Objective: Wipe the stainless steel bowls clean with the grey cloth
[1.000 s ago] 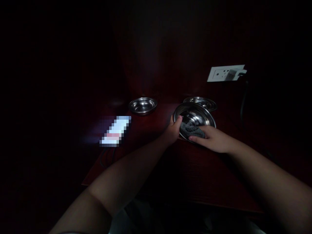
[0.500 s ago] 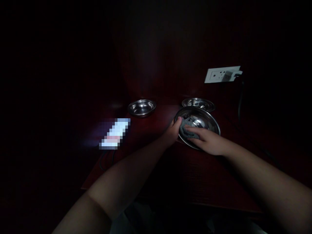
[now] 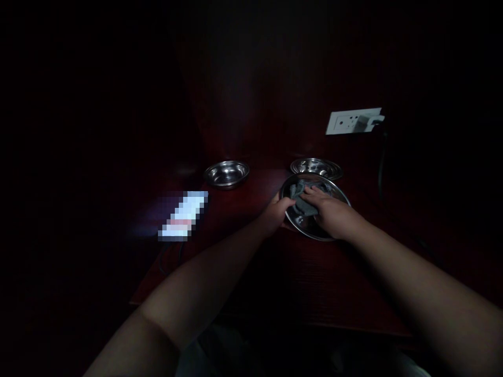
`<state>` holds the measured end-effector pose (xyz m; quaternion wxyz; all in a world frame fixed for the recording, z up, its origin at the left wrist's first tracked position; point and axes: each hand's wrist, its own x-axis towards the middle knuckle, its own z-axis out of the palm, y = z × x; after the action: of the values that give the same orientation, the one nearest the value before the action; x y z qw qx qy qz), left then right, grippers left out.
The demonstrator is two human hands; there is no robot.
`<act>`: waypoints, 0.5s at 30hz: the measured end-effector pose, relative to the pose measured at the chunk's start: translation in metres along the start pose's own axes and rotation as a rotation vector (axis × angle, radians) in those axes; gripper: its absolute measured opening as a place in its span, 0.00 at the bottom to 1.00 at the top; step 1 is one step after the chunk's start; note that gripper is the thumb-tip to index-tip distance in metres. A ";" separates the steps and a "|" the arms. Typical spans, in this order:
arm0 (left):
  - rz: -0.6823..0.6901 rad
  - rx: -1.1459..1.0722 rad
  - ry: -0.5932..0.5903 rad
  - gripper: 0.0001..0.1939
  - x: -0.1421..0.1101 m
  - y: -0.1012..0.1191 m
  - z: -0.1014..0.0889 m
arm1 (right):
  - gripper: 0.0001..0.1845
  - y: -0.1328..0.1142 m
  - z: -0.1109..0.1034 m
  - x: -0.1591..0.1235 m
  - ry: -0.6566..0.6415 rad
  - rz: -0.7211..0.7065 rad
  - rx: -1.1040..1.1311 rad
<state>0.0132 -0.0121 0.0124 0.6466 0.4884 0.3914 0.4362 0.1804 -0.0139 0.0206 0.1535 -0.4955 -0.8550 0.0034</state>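
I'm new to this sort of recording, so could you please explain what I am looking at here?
There is no machine: these are a person's own bare hands, seen from one camera worn on the head, looking forward and down. The left hand holds a metal bowl at its rim; the right hand lies on a cloth inside it. On the dark red table are a left dish, a right dish beyond the bowl, and a lit, pixelated screen. Behind is a socket.
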 end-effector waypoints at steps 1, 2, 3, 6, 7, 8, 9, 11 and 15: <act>0.001 0.001 0.006 0.26 0.000 0.000 0.000 | 0.36 -0.001 -0.001 0.001 0.001 0.016 -0.037; 0.006 -0.002 0.010 0.26 0.000 0.000 0.001 | 0.36 -0.002 -0.002 0.001 0.004 0.030 -0.072; 0.010 -0.004 0.014 0.26 0.001 0.000 0.001 | 0.34 -0.004 -0.003 0.001 0.007 0.044 -0.107; 0.012 -0.010 0.013 0.26 0.001 0.000 0.001 | 0.30 -0.008 -0.006 0.001 0.003 0.075 -0.201; 0.011 -0.010 0.008 0.26 0.001 0.000 0.000 | 0.29 -0.008 -0.007 0.000 -0.005 0.081 -0.227; 0.011 -0.008 0.004 0.26 0.001 0.000 0.000 | 0.28 -0.008 -0.008 -0.001 -0.017 0.083 -0.251; 0.011 -0.005 -0.002 0.25 0.001 0.000 -0.001 | 0.28 -0.007 -0.008 -0.003 -0.030 0.085 -0.273; 0.013 -0.003 -0.010 0.25 0.001 0.000 -0.002 | 0.27 -0.006 -0.011 -0.005 -0.069 0.083 -0.309; 0.015 -0.026 -0.003 0.24 0.002 0.000 -0.004 | 0.23 -0.006 -0.020 -0.007 -0.166 0.148 -0.313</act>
<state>0.0098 -0.0094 0.0112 0.6503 0.4835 0.3811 0.4451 0.1836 -0.0259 0.0394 0.0028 -0.5729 -0.8159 -0.0774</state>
